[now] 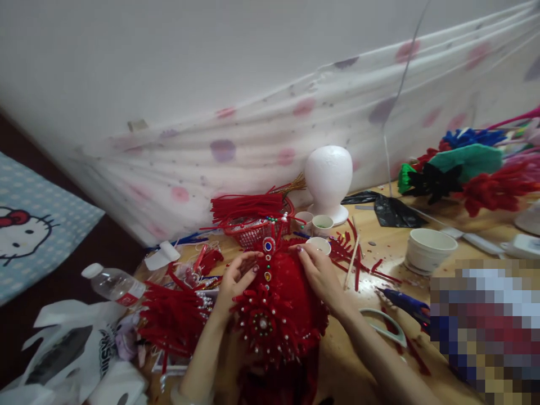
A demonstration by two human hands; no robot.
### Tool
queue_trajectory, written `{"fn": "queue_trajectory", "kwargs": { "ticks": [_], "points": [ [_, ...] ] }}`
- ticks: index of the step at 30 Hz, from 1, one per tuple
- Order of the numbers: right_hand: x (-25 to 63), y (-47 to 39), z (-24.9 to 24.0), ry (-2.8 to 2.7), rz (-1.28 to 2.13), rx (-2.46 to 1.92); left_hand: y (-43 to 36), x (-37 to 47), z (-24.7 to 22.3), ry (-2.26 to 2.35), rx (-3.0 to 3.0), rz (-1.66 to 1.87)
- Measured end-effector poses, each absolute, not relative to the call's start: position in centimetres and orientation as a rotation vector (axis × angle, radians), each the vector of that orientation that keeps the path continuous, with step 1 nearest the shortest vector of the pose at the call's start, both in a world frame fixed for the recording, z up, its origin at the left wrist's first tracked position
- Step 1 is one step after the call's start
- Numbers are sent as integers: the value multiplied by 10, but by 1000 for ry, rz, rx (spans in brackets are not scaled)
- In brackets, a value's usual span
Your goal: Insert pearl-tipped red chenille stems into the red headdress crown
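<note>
In front of me is a red headdress [298, 281] with a rounded, velvety body. A red flower with white beads [264, 323] covers its lower front. Up its middle runs a row of gems, topped by a round ornament with a blue stone [269, 246]. My left hand [240, 274] is at the row's left side, thumb and forefinger apart, fingertips close to the ornament; whether they touch it is unclear. My right hand [318, 273] curls over the headdress's upper right edge, fingertips on it, thumb hidden.
Behind stand a red basket [253, 232] of red stems, a white foam head [329, 180] and small cups [323, 225]. To the right lie scissors [390, 326], a blue glue gun [405, 304] and a larger white cup [430, 250]. A plastic bottle [113, 284] and red strips [172, 315] are left.
</note>
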State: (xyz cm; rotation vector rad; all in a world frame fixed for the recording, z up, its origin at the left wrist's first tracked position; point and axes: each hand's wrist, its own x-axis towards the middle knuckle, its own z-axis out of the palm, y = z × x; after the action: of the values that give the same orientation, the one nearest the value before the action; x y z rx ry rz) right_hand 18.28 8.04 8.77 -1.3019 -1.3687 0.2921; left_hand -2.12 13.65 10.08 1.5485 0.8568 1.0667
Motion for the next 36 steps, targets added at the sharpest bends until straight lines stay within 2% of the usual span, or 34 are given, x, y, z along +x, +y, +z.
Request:
{"fn": "queue_trajectory", "kwargs": {
  "ticks": [10, 17, 23, 32, 36],
  "points": [
    [188, 76, 92, -1207, 244, -1306, 152, -37, 110, 1130, 1614, 1059],
    [182, 70, 93, -1467, 364, -1141, 152, -22, 111, 1096, 1589, 1122],
    [178, 71, 90, -1585, 467, -1241, 152, -16, 109, 1013, 1475, 1120],
    [186, 68, 86, -1216, 431, -1261, 140, -31, 134, 919, 1225, 1515],
    [186, 60, 86, -1194, 432, -1277, 119, -36, 145, 874, 1172, 1577]
  ]
}}
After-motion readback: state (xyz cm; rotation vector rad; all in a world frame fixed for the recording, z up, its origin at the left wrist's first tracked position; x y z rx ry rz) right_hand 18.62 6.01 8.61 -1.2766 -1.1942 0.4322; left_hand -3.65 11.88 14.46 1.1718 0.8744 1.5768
